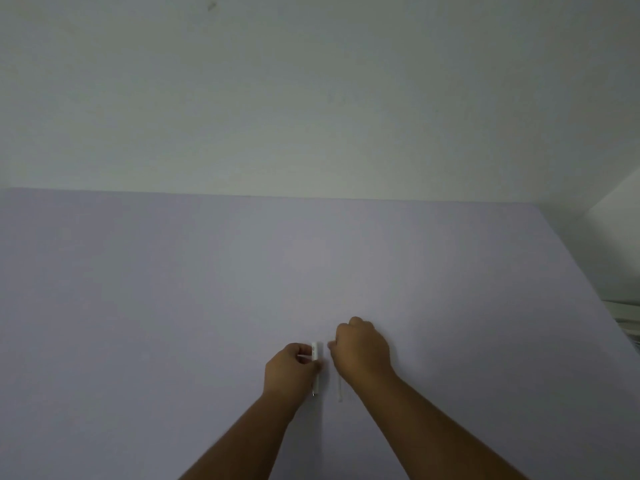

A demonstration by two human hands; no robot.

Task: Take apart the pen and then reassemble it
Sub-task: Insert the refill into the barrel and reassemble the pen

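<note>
My left hand [289,370] grips a white pen barrel [315,367] that stands roughly upright, its metal tip pointing down toward me. A small gap separates it from my right hand [362,349], which is closed around a thin white refill tube [340,389]; the tube's lower end sticks out below the fist. Both hands hover low over the pale lilac table [173,306], near its front middle. The top ends of both parts are partly hidden by my fingers.
A plain white wall [311,98] rises behind the table's far edge. At the right edge, past the table's side, white slatted objects [627,317] show partly.
</note>
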